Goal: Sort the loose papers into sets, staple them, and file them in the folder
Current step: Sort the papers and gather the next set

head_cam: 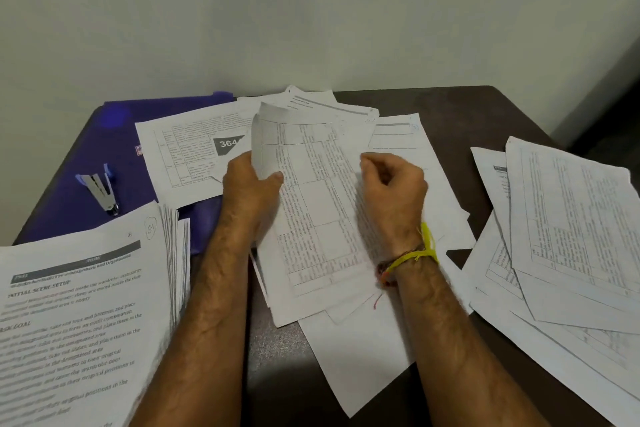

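Loose printed sheets (349, 340) lie in a heap across the middle of the dark table. My left hand (247, 184) pinches the left edge of a table-printed sheet (311, 204), which curls upward at its top. My right hand (393, 187) hovers over the right side of that sheet with fingers curled; whether it holds paper is unclear. A thick stack of papers (79, 315) sits at the near left. A blue folder (131, 152) lies at the far left, with a stapler (102, 189) resting on it.
Another fanned pile of sheets (568, 236) covers the right side of the table (502, 107). A sheet marked 364 (194, 152) lies partly on the folder. A pale wall stands right behind the table's far edge.
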